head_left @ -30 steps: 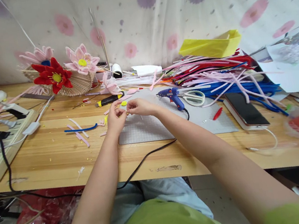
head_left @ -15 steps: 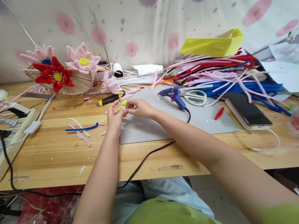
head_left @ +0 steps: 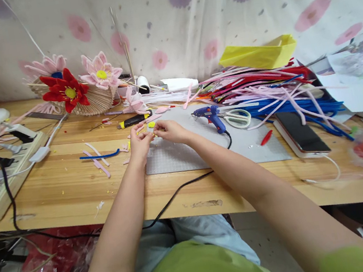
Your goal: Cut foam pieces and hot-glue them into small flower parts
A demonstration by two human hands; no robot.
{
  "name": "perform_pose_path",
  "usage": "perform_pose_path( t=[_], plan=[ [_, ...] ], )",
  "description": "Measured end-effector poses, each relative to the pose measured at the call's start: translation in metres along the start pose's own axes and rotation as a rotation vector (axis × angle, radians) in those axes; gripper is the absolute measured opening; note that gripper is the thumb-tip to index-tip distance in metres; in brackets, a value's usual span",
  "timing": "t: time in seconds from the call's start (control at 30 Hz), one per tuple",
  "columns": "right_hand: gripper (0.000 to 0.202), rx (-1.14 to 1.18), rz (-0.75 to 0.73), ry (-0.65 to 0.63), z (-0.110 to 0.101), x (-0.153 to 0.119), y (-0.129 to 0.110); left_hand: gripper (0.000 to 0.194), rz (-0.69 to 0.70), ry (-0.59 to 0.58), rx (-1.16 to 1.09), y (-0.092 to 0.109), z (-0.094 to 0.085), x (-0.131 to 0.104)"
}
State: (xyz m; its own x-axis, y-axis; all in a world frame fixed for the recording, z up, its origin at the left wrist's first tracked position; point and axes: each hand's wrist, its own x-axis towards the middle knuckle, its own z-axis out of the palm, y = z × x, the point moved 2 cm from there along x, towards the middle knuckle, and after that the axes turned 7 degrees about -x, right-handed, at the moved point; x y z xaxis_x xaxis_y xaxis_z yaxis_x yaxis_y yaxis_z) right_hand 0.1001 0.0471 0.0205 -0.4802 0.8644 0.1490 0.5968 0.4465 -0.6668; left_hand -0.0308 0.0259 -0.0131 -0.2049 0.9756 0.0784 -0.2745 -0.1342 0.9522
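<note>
My left hand (head_left: 140, 144) and my right hand (head_left: 169, 132) meet over the left part of a grey cutting mat (head_left: 178, 159). Both are closed in a pinch, fingertips close together. Whatever sits between them is too small to make out; a hint of yellow shows there. Just beyond the fingertips lies a small yellow disc (head_left: 151, 125). Behind my left hand is a yellow-and-black utility knife (head_left: 134, 120). To the right of my right hand, a blue glue gun (head_left: 210, 116) lies on the mat beside white-handled scissors (head_left: 238, 118).
Bundled pipe cleaners (head_left: 264, 89) lie at the back right, near a phone (head_left: 301, 132). Finished fuzzy flowers (head_left: 70, 93) stand at the back left. A power strip (head_left: 7, 179) fills the left side. A black cord (head_left: 183, 186) crosses the table front.
My fingers have shifted very slightly, my right hand a touch to the right. More of the yellow disc shows. Everything else on the table stays put.
</note>
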Motion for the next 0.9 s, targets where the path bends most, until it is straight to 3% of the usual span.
perform_pose_path(
  t=[0.17,0.37,0.5,0.67,0.8,0.9],
  plan=[
    [0.008,0.029,0.009,-0.020,-0.002,0.000,-0.002,0.049,0.025,0.016,0.037,-0.003,-0.004,0.004],
    [0.009,0.181,0.077,-0.024,-0.010,0.002,0.004,0.043,0.153,0.132,0.108,0.004,-0.014,0.008],
    [0.011,0.083,0.086,0.009,-0.006,0.011,0.009,0.038,0.169,0.272,0.109,0.012,-0.019,0.009],
    [0.017,-0.113,0.078,-0.010,0.016,0.032,0.003,0.026,0.075,0.433,0.032,0.011,-0.028,0.015],
    [0.017,-0.243,-0.037,-0.006,0.026,0.045,-0.004,0.033,0.089,0.469,0.049,0.009,-0.034,0.019],
    [0.018,-0.307,-0.041,0.043,0.026,0.051,-0.002,0.043,0.129,0.450,0.139,0.006,-0.037,0.020]
  ],
)
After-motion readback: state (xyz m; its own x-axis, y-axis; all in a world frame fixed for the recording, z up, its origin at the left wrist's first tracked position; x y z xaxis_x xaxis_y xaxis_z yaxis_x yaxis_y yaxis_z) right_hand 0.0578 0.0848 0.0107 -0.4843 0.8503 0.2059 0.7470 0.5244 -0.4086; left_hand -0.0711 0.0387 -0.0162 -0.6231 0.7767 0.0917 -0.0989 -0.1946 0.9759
